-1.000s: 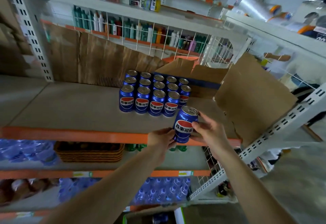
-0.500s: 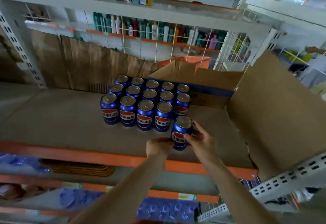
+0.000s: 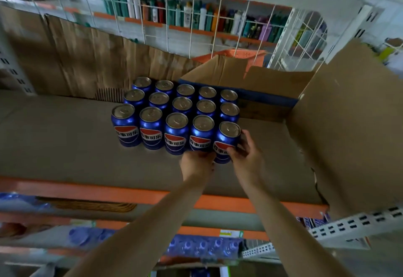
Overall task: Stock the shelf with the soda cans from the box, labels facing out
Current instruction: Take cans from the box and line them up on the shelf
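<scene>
Soda can (image 3: 226, 140), blue with a red-and-white label turned toward the camera, stands upright on the cardboard-lined shelf (image 3: 65, 156) at the right end of the front row of cans, just beside the fourth can (image 3: 201, 133) of that row. Both hands are on it: the right hand (image 3: 247, 159) curls its fingers round the can's right side with the thumb across the lower label, and the left hand (image 3: 197, 164) grips its lower left edge with curled fingers (whether it also touches the neighbouring can cannot be told). Behind the held can, the block of cans (image 3: 172, 104) stands in three rows of five, tops up, the front row showing labels outward. To the can's right and behind it lies the opened cardboard box (image 3: 257, 82), one large flap (image 3: 349, 119) standing up well to the right. In front of the can runs the shelf's orange front rail (image 3: 87, 192). Far behind the can, past a white wire grid (image 3: 192, 32), coloured bottles (image 3: 185, 14) line another shelf.
</scene>
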